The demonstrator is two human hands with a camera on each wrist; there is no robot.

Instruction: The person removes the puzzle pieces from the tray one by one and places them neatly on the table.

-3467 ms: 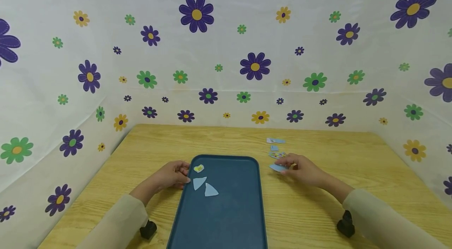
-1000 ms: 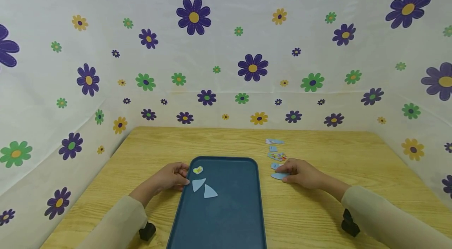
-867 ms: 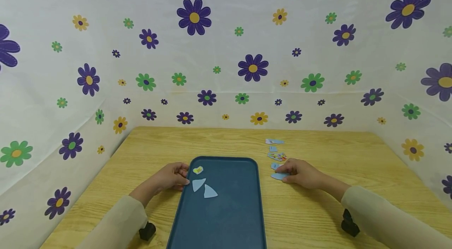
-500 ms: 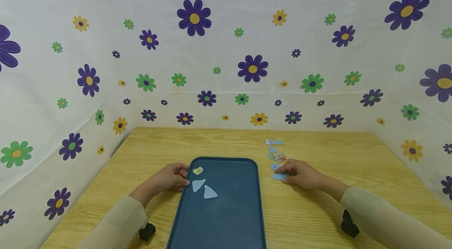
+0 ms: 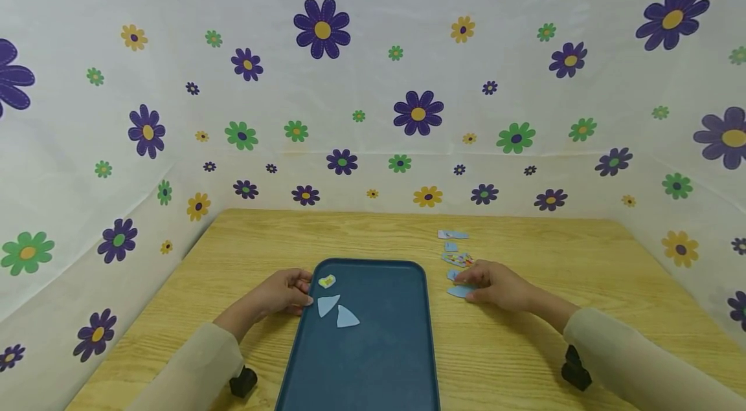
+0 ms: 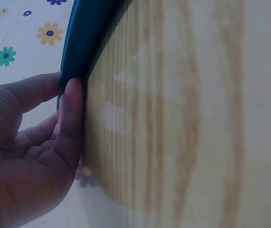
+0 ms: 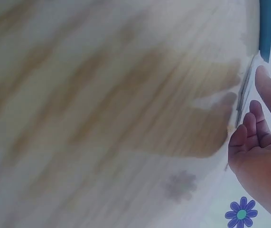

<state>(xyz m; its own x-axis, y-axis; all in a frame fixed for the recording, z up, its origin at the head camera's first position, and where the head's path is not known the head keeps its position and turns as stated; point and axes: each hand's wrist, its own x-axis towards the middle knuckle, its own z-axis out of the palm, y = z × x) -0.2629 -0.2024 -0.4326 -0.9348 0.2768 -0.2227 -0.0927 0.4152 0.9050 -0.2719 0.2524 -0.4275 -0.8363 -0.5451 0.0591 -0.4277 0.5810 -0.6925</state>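
Note:
A dark teal tray [image 5: 379, 346] lies on the wooden table. My left hand [image 5: 282, 291] grips its left rim between thumb and fingers, as the left wrist view also shows. Right of the tray, my right hand [image 5: 498, 286] rests low over the table, thumb and index finger apart at a pointed light-blue flat piece [image 5: 459, 292]. A small light-blue piece [image 5: 451, 275] peeks out by the index fingertip, partly hidden. Just beyond lies a multicoloured patterned piece [image 5: 456, 259]. On the tray are two light-blue pieces [image 5: 347, 316] and a yellow-and-white piece [image 5: 327, 281].
Farther back in the same column lie a small blue piece [image 5: 451, 246] and a long blue piece with a pale end [image 5: 453, 235]. White flowered cloth [image 5: 373, 107] walls the table's back and sides. A black device [image 5: 243, 382] sits at each wrist.
Over the whole span my right hand has drawn slightly nearer, and the pointed light-blue piece now lies closer to me, uncovering the small blue one. The left hand has kept its grip.

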